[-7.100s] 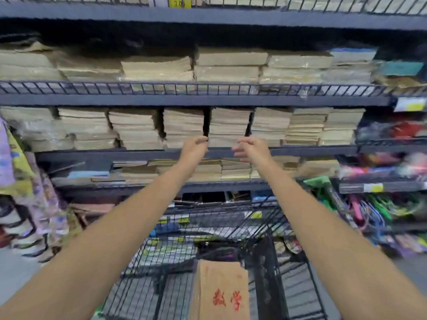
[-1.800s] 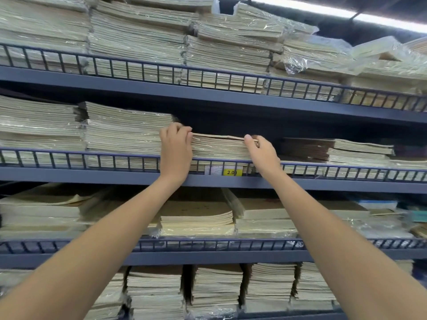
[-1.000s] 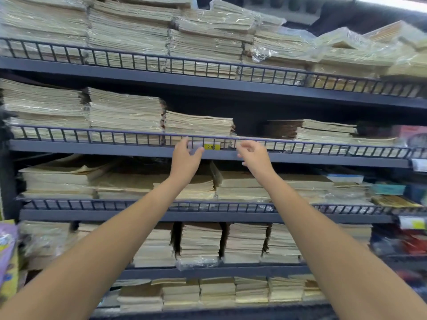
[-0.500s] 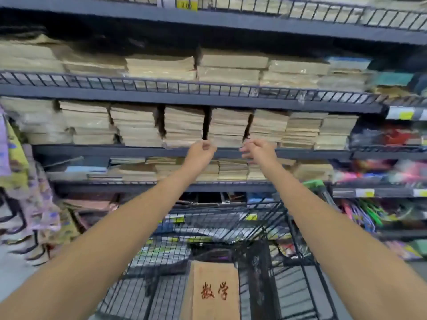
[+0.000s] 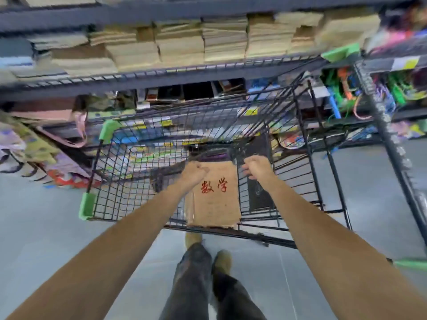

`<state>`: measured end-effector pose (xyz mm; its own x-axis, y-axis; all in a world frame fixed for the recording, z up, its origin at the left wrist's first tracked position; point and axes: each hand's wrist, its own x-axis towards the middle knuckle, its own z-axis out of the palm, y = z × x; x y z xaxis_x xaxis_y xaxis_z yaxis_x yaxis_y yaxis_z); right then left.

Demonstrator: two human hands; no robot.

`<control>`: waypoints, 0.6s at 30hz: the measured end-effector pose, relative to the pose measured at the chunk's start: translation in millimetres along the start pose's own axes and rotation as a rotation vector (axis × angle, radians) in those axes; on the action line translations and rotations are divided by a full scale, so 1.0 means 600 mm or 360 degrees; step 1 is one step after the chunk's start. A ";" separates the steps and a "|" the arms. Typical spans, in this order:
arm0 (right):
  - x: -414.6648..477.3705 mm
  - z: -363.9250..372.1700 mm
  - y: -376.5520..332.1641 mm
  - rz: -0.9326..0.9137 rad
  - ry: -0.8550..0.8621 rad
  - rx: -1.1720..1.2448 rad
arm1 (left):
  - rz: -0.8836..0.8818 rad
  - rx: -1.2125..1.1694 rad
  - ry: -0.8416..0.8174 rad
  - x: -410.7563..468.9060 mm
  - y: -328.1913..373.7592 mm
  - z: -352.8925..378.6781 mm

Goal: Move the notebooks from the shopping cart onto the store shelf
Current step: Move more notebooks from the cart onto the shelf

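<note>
Notebook stack | far-left corner under left grip | right grip blurred

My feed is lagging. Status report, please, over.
Left hand, right hand at notebook stack top, grip unclear. Stack lies in cart. Wire divider beside right hand.

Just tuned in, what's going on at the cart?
A person stands at the shopping cart by the shelf, both hands reaching into it. The left hand is at the top left corner of a brown notebook with red writing, the right hand by its top right edge, both curled. Whether either has a grip is unclear. The notebook lies in the cart, not yet shelved.
</note>
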<state>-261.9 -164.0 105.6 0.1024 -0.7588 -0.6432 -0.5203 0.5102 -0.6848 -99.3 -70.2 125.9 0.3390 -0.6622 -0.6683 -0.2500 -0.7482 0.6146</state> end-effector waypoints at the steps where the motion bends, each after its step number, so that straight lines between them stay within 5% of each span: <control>1: 0.015 0.010 0.029 0.0096 -0.0019 -0.0013 | -0.0102 0.0013 -0.0046 0.017 -0.023 0.017; 8: 0.072 0.078 0.193 0.0438 -0.0149 -0.0307 | -0.0412 0.0098 -0.0223 0.083 -0.140 0.092; 18: 0.143 0.160 0.272 0.0582 -0.0187 -0.0558 | -0.0679 0.0095 -0.0265 0.184 -0.227 0.143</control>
<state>-256.6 -107.1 -94.4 -0.0556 -0.4954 -0.8669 -0.7906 0.5521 -0.2648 -105.7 -45.1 -67.5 0.2740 -0.2882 -0.9175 -0.1728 -0.9533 0.2478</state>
